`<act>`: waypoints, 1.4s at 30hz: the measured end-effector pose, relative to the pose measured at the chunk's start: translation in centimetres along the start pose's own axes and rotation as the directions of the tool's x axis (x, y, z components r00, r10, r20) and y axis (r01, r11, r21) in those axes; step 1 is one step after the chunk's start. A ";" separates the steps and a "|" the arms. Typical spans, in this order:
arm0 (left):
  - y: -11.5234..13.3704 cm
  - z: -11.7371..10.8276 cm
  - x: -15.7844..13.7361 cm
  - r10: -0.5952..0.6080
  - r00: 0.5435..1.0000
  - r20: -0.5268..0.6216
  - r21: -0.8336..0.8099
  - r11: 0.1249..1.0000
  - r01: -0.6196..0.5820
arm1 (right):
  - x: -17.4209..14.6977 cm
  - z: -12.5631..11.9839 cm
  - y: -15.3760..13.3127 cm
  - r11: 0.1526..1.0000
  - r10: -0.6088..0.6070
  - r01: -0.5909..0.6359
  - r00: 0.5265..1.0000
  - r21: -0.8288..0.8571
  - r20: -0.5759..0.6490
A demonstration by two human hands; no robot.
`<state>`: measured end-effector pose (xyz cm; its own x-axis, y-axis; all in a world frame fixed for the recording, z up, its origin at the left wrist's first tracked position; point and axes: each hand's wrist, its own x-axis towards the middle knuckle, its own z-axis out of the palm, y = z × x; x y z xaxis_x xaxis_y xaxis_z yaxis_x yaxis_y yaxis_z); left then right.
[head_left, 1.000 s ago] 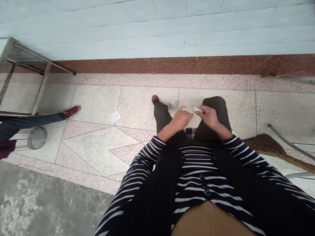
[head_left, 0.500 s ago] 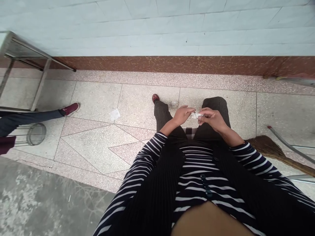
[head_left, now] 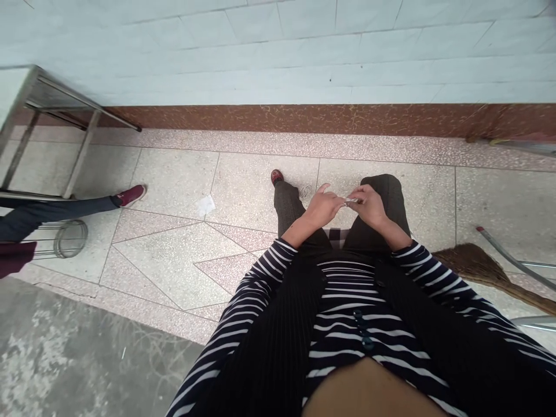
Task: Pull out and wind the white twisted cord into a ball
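Observation:
Between my hands, above my lap, is a small bundle of thin white cord (head_left: 351,200), mostly covered by fingers now. My left hand (head_left: 324,207) pinches its left end, thumb raised. The fingers of my right hand (head_left: 369,205) are closed on the other end. Whether the strands are string or coated wire, I cannot make out. A similar loose pale bundle (head_left: 305,191) lies on the floor beyond my left knee.
A brown broom (head_left: 471,263) lies at the right beside metal tubing (head_left: 506,249). On the left are a metal-framed table (head_left: 80,153), a wire rack (head_left: 70,238) and another person's leg with a red shoe (head_left: 132,195). White paper (head_left: 205,205) lies on the floor.
My hands have turned inward and closed further over the white bundle, so less of it shows. The whole view has shifted slightly.

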<state>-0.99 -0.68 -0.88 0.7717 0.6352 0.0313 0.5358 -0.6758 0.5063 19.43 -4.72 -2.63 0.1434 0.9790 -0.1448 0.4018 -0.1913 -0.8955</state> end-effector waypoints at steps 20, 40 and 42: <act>1.1 3.1 0.0 -0.060 0.998 -0.005 -0.101 0.993 0.060 | 1.1 -1.8 0.7 0.993 0.110 -0.103 0.984 0.055 -0.141; 1.9 0.8 0.0 0.017 0.998 -0.060 -0.100 0.995 -0.023 | -0.8 -3.6 -0.5 0.954 0.198 -0.255 0.932 0.161 0.302; 1.2 0.2 0.2 0.042 0.996 -0.083 -0.082 0.995 -0.049 | -1.9 -4.3 -1.6 0.890 0.185 -0.365 0.837 0.273 0.515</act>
<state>-0.11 -1.41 -0.43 0.7627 0.6348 0.1239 0.4674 -0.6734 0.5727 22.44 -6.57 0.85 -0.2716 0.8202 -0.5034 0.0585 -0.5081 -0.8593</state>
